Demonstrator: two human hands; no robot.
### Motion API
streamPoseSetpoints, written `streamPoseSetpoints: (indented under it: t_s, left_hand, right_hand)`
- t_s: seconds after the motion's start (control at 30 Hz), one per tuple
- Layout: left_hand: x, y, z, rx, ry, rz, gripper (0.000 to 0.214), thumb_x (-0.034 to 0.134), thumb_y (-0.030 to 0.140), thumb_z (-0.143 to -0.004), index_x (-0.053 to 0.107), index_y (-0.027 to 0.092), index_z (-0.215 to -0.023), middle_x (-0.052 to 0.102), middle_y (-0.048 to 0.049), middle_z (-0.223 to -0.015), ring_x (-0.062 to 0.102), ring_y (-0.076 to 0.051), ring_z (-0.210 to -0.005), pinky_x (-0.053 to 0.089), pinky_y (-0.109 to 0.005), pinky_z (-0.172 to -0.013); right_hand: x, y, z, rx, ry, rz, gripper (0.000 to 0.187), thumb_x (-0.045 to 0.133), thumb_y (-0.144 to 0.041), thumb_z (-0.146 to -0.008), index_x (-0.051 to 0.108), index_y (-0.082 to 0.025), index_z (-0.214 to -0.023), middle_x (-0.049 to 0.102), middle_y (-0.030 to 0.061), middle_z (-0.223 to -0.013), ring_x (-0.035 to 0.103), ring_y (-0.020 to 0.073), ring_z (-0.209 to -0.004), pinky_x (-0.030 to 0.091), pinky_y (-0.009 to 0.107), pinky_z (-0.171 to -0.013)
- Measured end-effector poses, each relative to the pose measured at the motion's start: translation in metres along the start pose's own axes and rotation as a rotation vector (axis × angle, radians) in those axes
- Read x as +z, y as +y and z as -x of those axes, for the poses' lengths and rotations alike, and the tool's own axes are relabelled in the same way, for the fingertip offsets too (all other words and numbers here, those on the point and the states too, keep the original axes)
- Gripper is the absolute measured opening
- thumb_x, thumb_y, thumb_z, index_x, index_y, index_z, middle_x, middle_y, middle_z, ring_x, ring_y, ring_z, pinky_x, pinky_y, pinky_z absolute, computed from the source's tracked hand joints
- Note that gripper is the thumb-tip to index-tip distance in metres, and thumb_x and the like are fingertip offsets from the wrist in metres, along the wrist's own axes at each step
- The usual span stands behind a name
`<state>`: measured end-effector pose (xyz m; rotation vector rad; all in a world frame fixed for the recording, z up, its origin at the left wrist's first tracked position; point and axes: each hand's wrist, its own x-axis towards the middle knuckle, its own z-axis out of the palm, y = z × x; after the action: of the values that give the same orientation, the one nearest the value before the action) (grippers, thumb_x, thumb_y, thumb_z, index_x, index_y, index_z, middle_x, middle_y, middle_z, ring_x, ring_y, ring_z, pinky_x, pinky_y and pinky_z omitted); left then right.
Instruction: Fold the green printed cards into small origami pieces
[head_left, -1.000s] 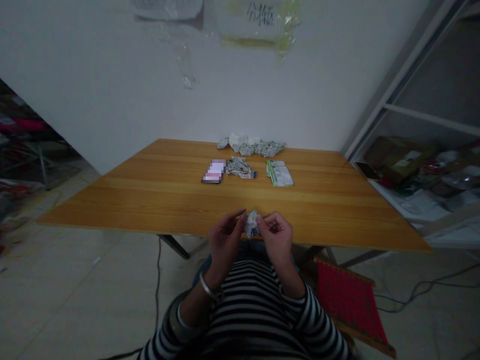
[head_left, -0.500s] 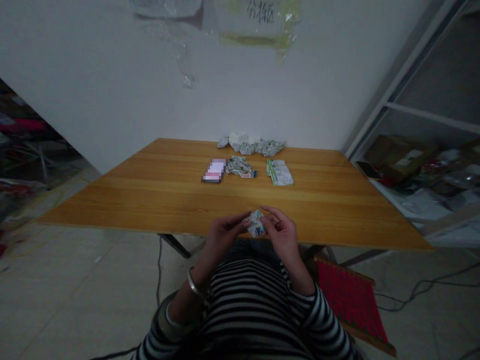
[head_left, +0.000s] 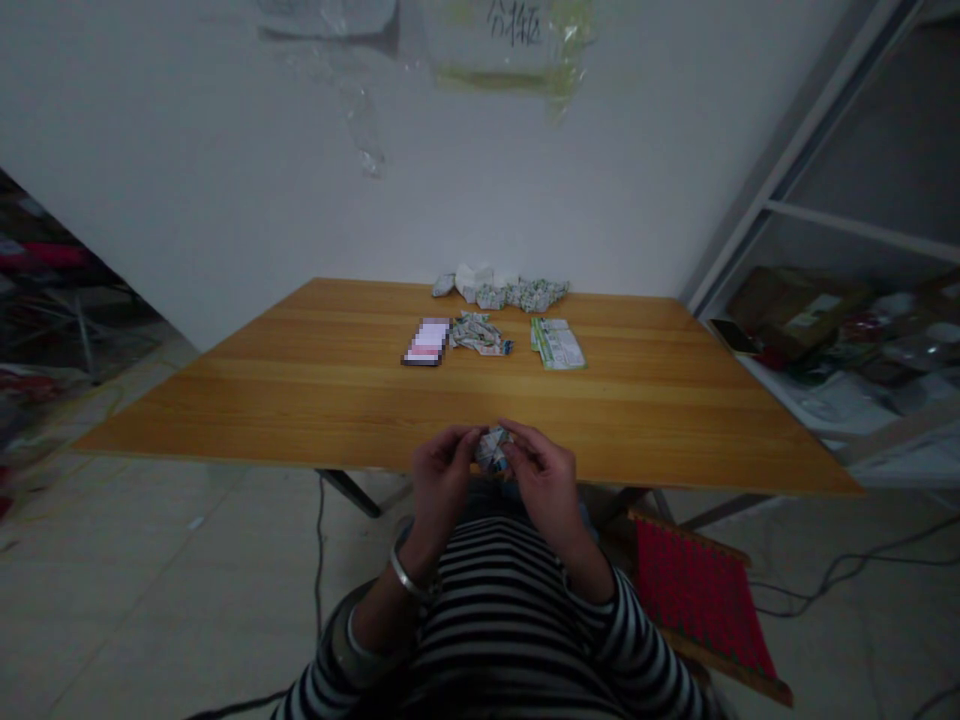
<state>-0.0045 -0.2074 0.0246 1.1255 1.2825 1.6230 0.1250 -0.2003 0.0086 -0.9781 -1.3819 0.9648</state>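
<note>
A small piece of folded printed paper (head_left: pixel 493 450) is held up between my two hands, just above the near edge of the wooden table (head_left: pixel 337 400). My left hand (head_left: pixel 442 475) pinches its left side with thumb and fingers. On the other side my right hand (head_left: pixel 544 480) grips it, thumb on the face turned to me. Beyond the hands lie a crumpled heap of printed paper pieces (head_left: pixel 478 335), a phone (head_left: pixel 426 342) with a blurred screen to its left, and a flat stack of printed sheets (head_left: pixel 559 344) to its right.
Along the wall, at the table's back edge, sits a row of crumpled printed paper pieces (head_left: pixel 525 293). A red woven stool (head_left: pixel 701 590) stands on the floor to my right. Shelves with a cardboard box (head_left: pixel 795 305) border the table's right side. Cables (head_left: pixel 817 590) run across the floor.
Both hands have drawn slightly left and closer together around the folded paper. The paper has turned and looks more compact, with the fingers covering more of it.
</note>
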Motion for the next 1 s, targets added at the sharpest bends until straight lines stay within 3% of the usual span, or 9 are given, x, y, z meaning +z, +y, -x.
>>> streamPoseSetpoints:
  t_s: [0.1,0.23,0.3,0.47,0.7,0.83,1.0]
  left_hand:
    - [0.001,0.0,0.0,0.027,0.028,-0.033,0.018,0.071,0.031,-0.078,0.075,0.014,-0.077,0.074,-0.0026,-0.071,0.065,-0.013,-0.066,0.052,-0.021,-0.063]
    - [0.0,0.001,0.001,0.008,-0.077,0.044,0.039,0.065,0.039,-0.085,0.068,0.016,-0.116,0.076,-0.0032,-0.084,0.069,-0.015,-0.073,0.057,-0.027,-0.072]
    - [-0.001,0.0,0.002,0.019,-0.104,0.02,0.043,0.064,0.039,-0.086,0.065,0.017,-0.123,0.077,-0.0046,-0.092,0.071,-0.017,-0.079,0.059,-0.031,-0.077]
    - [-0.006,0.0,0.001,0.181,-0.06,-0.213,0.027,0.069,0.03,-0.082,0.075,0.021,-0.106,0.078,-0.0045,-0.099,0.072,-0.021,-0.089,0.058,-0.033,-0.085]
    - [-0.017,0.01,-0.006,0.274,-0.262,-0.29,0.017,0.071,0.021,-0.079,0.079,0.022,-0.094,0.079,-0.0035,-0.089,0.073,-0.017,-0.073,0.058,-0.025,-0.07]
    - [-0.014,0.012,-0.006,0.181,-0.252,-0.25,0.016,0.071,0.022,-0.079,0.079,0.02,-0.093,0.079,-0.0038,-0.083,0.072,-0.017,-0.069,0.058,-0.025,-0.066]
    - [-0.006,0.013,-0.003,-0.035,-0.121,-0.085,0.015,0.077,0.026,-0.073,0.079,0.016,-0.084,0.079,-0.0053,-0.082,0.072,-0.018,-0.072,0.059,-0.027,-0.07]
  right_hand:
    - [0.001,0.0,0.0,-0.005,-0.015,-0.004,0.026,0.061,-0.024,-0.086,0.071,-0.023,-0.111,0.071,0.001,-0.081,0.058,0.0114,-0.056,0.049,0.023,-0.055]
    - [-0.003,0.0,-0.004,0.0,0.054,-0.084,0.032,0.063,-0.024,-0.085,0.067,-0.022,-0.117,0.068,-0.0014,-0.073,0.06,0.0114,-0.059,0.051,0.021,-0.055]
    - [-0.005,0.001,-0.004,-0.003,0.091,-0.112,0.036,0.065,-0.024,-0.083,0.066,-0.022,-0.119,0.069,-0.0013,-0.074,0.063,0.012,-0.061,0.054,0.022,-0.058]
    - [-0.01,0.003,-0.004,-0.023,0.084,-0.108,0.035,0.066,-0.023,-0.082,0.069,-0.023,-0.117,0.075,0.0012,-0.086,0.068,0.0135,-0.066,0.058,0.025,-0.062]
    - [-0.025,0.002,-0.01,-0.076,-0.014,-0.016,0.031,0.064,-0.019,-0.082,0.073,-0.025,-0.111,0.076,0.002,-0.104,0.07,0.0168,-0.079,0.058,0.027,-0.068]
    - [-0.025,0.0,-0.011,-0.07,-0.034,0.002,0.033,0.065,-0.019,-0.081,0.073,-0.024,-0.113,0.077,0.0021,-0.102,0.071,0.0178,-0.083,0.057,0.028,-0.073]
    - [-0.019,0.0,-0.009,-0.092,0.002,0.03,0.034,0.069,-0.02,-0.08,0.072,-0.024,-0.114,0.076,0.002,-0.1,0.069,0.0176,-0.085,0.055,0.029,-0.08]
